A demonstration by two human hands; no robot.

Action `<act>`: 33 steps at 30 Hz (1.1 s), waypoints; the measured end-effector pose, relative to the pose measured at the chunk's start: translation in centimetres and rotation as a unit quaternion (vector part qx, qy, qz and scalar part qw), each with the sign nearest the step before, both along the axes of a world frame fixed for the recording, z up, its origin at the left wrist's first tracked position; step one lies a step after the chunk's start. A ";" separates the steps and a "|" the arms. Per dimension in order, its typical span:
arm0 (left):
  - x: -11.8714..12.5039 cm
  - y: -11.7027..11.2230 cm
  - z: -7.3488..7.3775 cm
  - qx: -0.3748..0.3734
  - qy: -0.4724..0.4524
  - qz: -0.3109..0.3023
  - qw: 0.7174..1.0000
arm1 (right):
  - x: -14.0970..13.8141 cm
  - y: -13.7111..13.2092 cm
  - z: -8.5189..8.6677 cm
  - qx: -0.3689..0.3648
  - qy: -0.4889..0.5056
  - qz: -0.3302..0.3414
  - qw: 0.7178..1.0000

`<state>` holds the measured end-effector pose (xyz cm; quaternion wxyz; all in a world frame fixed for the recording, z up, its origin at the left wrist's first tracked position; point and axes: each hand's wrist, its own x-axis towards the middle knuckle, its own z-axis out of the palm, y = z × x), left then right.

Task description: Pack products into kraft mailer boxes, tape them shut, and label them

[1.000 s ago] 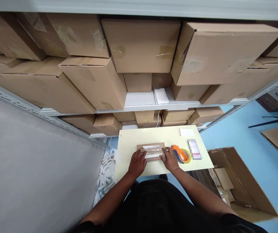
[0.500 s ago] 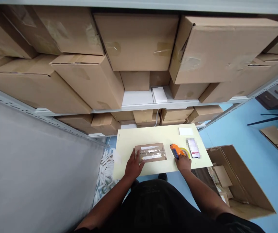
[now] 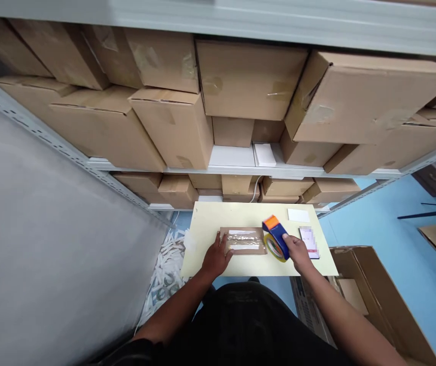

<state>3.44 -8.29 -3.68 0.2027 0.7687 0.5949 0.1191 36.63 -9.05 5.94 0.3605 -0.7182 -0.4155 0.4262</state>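
Note:
A small flat cardboard box (image 3: 245,241) lies on the pale yellow tabletop (image 3: 237,216), with clear tape and white paper strips on its top. At its left end my left hand (image 3: 216,258) rests, fingers spread over the edge and thumb near the lower left corner. My right hand (image 3: 298,252) is closed around a blue and orange tape dispenser (image 3: 278,236). The dispenser is held tilted at the box's right end, its yellow-edged tape roll facing down and left. I cannot tell whether it touches the box.
Right of the dispenser lies a phone (image 3: 309,242), below a stack of white paper (image 3: 298,215). Shelves of cardboard boxes (image 3: 254,79) stand behind the table. A large open carton (image 3: 389,305) sits on the floor at right; white scraps (image 3: 168,262) lie at left by the wall (image 3: 50,244).
My right hand has lifted the tape dispenser off the table and turned it toward the box's right end. My left hand stays on the box. The camera view has shifted.

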 end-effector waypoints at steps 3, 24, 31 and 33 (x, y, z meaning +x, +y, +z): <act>0.1 -0.1 0.3 -0.016 -0.004 0.005 1.000 | -3.1 3.0 1.9 -0.017 -0.012 0.161 0.987; 2.0 3.8 6.1 -0.317 -0.533 0.223 0.752 | -6.6 6.8 1.0 -0.037 -0.162 0.366 0.916; 2.4 3.3 5.7 -0.341 -0.556 0.242 0.719 | -6.7 7.0 1.6 -0.025 -0.161 0.391 0.906; 2.7 3.3 5.4 -0.328 -0.547 0.251 0.728 | -6.9 7.1 1.9 -0.028 -0.168 0.395 0.903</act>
